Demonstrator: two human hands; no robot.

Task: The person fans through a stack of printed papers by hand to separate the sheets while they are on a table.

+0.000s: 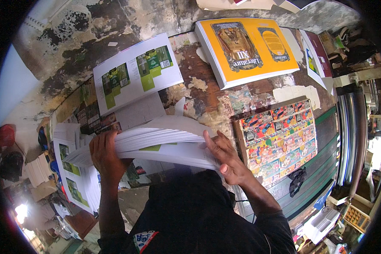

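A thick stack of white printed sheets (165, 134) bows upward in front of my chest, its layers fanned at the left end. My left hand (108, 154) is closed around the left part of the stack. At the stack's right end is my right hand (227, 157), its fingers and thumb spread apart against the paper edge. A bit of green print shows between the layers. Beyond the stack, another pile of sheets with green and white print (139, 72) lies on the worn table. More green-printed sheets (78, 178) hang at the table's left side.
A tall pile of yellow printed covers (252, 51) stands at the back. To the right lies a block with colourful small prints (279, 139), beside green slats (313, 165). Long rolls or tubes (351, 139) stand at the far right. Paper scraps are stuck to the stained tabletop (199, 101).
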